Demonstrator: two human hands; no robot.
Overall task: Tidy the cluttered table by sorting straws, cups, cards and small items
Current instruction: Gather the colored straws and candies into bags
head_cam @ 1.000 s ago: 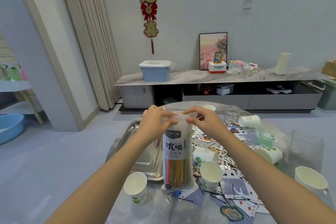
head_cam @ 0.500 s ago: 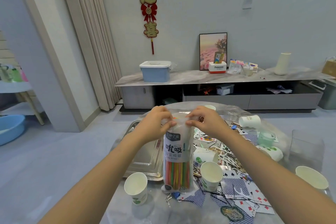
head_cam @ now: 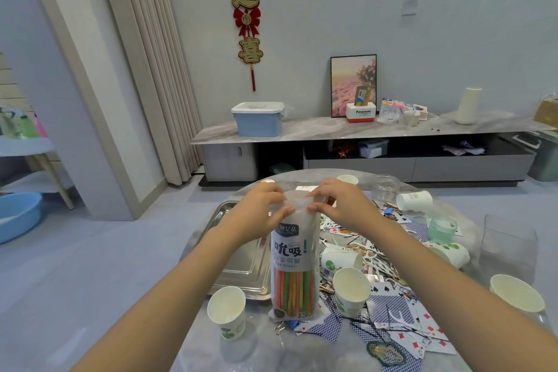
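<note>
A tall clear bag of coloured straws (head_cam: 293, 275) stands upright on the round table (head_cam: 317, 353). My left hand (head_cam: 256, 214) pinches the bag's top edge from the left, and my right hand (head_cam: 341, 205) pinches it from the right, thumbs nearly meeting. White paper cups stand around it: one at the front left (head_cam: 227, 315), one just right of the bag (head_cam: 351, 290), one at the far right (head_cam: 517, 294). Playing cards (head_cam: 392, 311) lie scattered over the right half of the table.
A steel tray (head_cam: 241, 266) lies left of the bag. Tipped cups (head_cam: 414, 200), a green cup (head_cam: 441, 228), a glass jar (head_cam: 387, 187), hairpins and floss picks clutter the right side. A clear box (head_cam: 507, 241) stands at the table's right edge. A low cabinet lines the back wall.
Both hands have stayed at the bag's top, fingers shifting slightly along the opening. The bag still stands in the same spot.
</note>
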